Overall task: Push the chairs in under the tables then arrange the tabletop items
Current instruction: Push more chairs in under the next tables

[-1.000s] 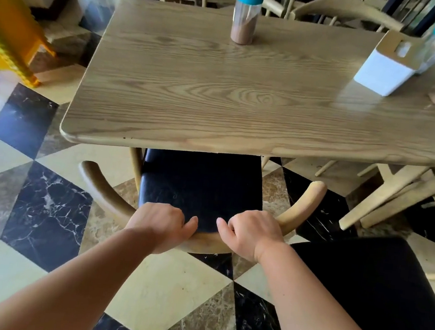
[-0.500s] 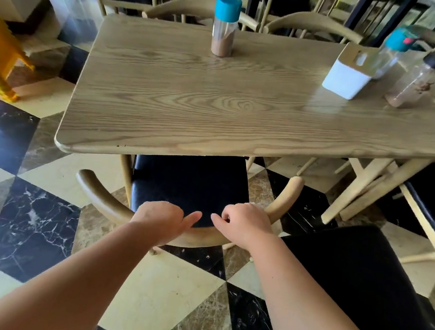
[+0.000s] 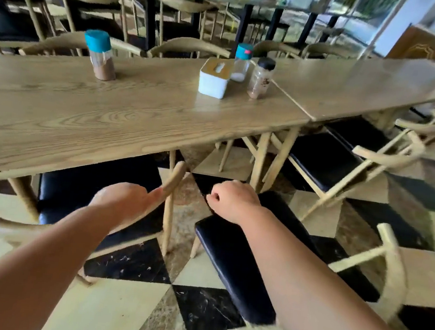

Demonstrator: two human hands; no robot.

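A wooden chair with a black seat (image 3: 95, 192) sits partly under the wooden table (image 3: 81, 118). My left hand (image 3: 123, 203) rests on its curved back rail (image 3: 175, 176), fingers curled over the far side, thumb lying along the rail. My right hand (image 3: 233, 204) hovers loosely curled, holding nothing, above the black seat of a second chair (image 3: 228, 254) that stands out from the table. On the tabletop stand a teal-lidded jar of brown powder (image 3: 101, 58), a white tissue box with a wooden lid (image 3: 214, 80), a teal-lidded jar of white grains (image 3: 242, 62) and a black-lidded spice jar (image 3: 260, 79).
A second table (image 3: 367, 86) butts against the right end of the first. Another black-seated chair (image 3: 327, 160) stands angled out beside it, with more chairs at the far right. Further tables and chairs fill the back. The floor is checkered marble tile.
The view swung right and up. My right hand let go of the back rail and moved right over the second chair. The first chair sits deeper under the table.
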